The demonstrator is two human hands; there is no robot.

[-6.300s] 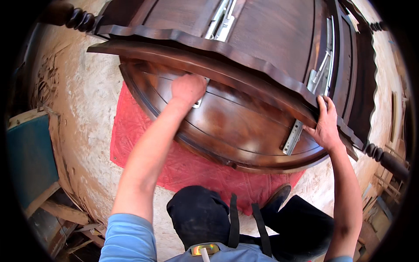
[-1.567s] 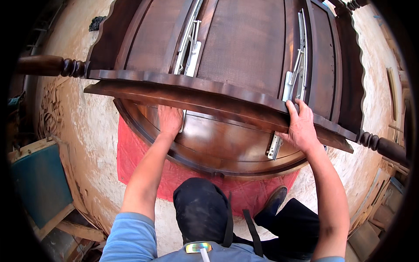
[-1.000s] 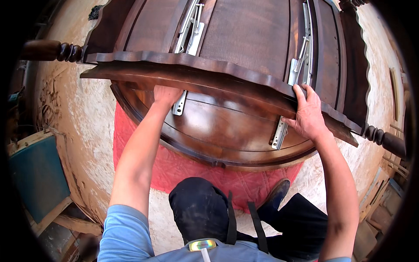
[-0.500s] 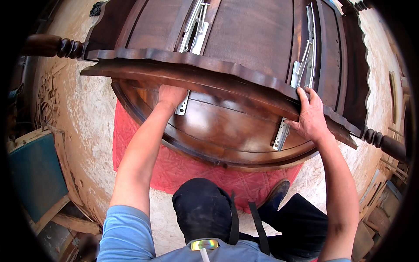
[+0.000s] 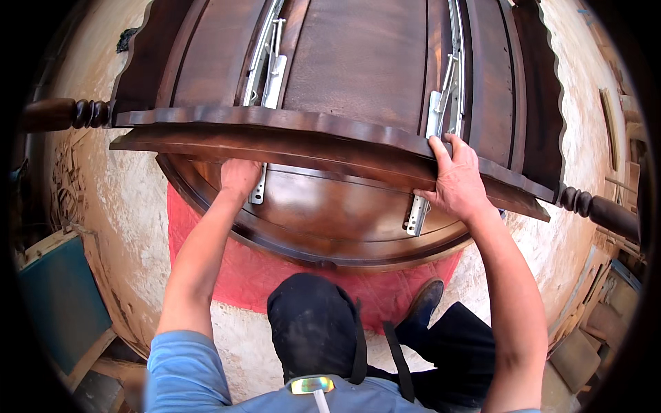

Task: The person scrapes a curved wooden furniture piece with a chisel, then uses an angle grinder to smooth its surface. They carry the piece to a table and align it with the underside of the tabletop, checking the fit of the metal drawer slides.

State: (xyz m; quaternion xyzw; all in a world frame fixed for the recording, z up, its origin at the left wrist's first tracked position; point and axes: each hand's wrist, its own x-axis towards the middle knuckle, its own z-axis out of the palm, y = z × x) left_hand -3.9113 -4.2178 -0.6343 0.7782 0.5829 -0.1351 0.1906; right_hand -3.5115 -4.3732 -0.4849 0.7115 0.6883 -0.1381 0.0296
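Before me lies a dark brown, polished wooden table turned underside up. My right hand (image 5: 457, 180) is closed around its front rail (image 5: 310, 157), fingers over the wavy apron (image 5: 310, 122) and thumb underneath. My left hand (image 5: 240, 177) reaches under the same rail at the left, beside a perforated metal bracket (image 5: 258, 191); its fingers are hidden by the wood. Another perforated bracket (image 5: 416, 217) shows below my right thumb. Below the rail spreads a rounded wooden panel (image 5: 330, 224). Metal slide mechanisms (image 5: 275, 79) run along the underside beyond the apron.
A red quilted cloth (image 5: 231, 279) lies under the rounded panel. Turned legs stick out at the left (image 5: 55, 114) and right (image 5: 606, 219). A teal panel (image 5: 65, 296) leans at the lower left. Wood pieces (image 5: 575, 358) lie at the right. My shoe (image 5: 428, 303) stands near the cloth.
The whole scene sits lower and farther left in the picture, as the view has shifted. Both hands keep about the same places on the table.
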